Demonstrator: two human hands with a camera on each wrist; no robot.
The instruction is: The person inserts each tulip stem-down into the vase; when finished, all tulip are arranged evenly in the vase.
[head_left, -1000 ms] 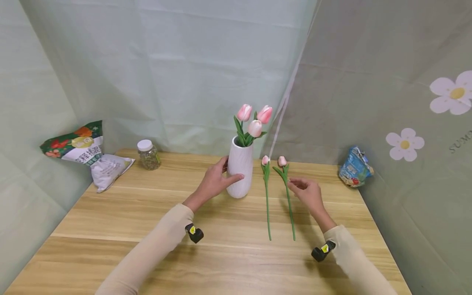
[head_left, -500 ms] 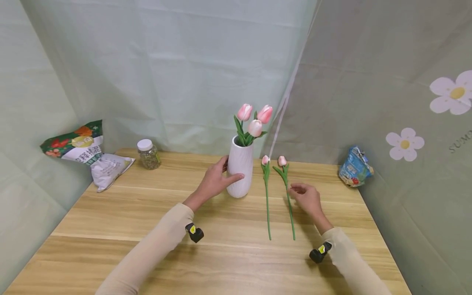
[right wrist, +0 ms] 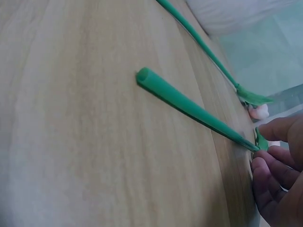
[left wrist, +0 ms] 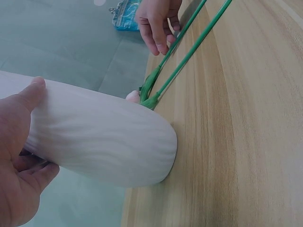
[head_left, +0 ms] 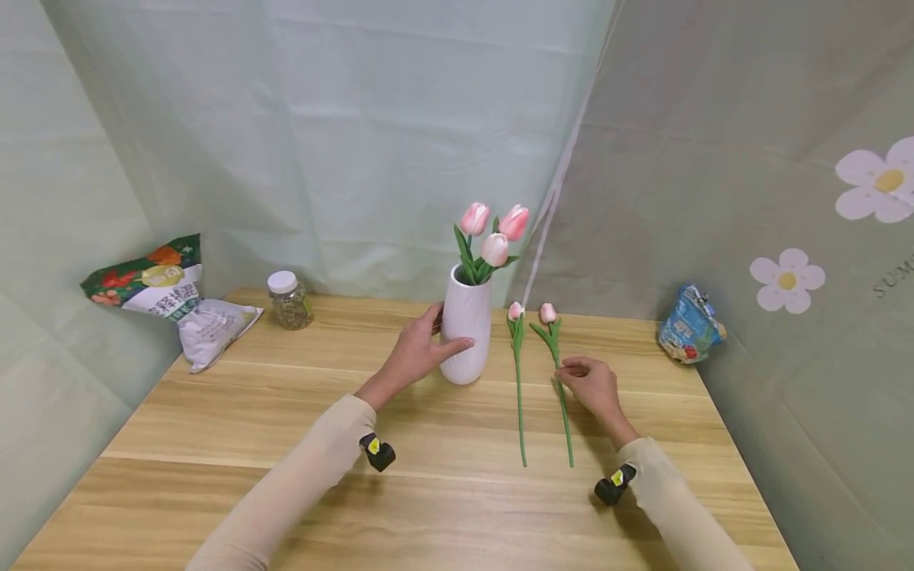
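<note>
My left hand (head_left: 414, 349) grips a white ribbed vase (head_left: 466, 329), thumb across its front and fingers round its far side. The vase stands upright and holds three pink tulips (head_left: 495, 250) with green leaves. Two more pink tulips lie side by side on the wooden table, the left one (head_left: 519, 381) and the right one (head_left: 564, 412). My right hand (head_left: 591, 385) is at the middle of the right tulip's stem. In the right wrist view its thumb (right wrist: 277, 128) and fingers (right wrist: 272, 172) are spread apart on either side of that green stem (right wrist: 189, 109).
At the back left stand a lidded jar (head_left: 289, 301) and a tied green-and-white bag (head_left: 174, 297). A crumpled blue packet (head_left: 690, 325) sits at the right edge. Fabric walls (head_left: 400, 143) close off the table's back and sides.
My right hand has moved slightly down along the right tulip's stem, toward me. My left hand and the vase stay where they were.
</note>
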